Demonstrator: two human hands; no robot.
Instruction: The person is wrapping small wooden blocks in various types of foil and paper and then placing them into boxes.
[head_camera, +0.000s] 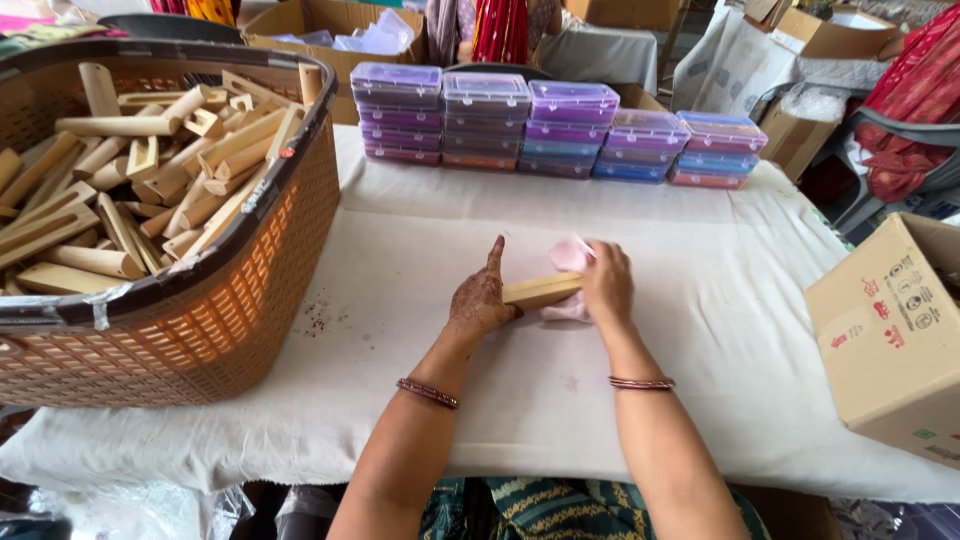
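White cloth-covered table (420, 260), you working at its middle.
Your left hand (482, 298) and right hand (606, 285) are gripping a wooden stick (541, 290), fingers clamped on each end, the right also pressing a pink cloth (570, 255). Open cloth is lying all around; the wicker basket (230, 300) and cardboard box (890, 340) are sitting well apart at the table's edges.

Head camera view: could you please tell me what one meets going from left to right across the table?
Brown basket of wooden pieces → left hand → wooden block → right hand with pink cloth → cardboard box.
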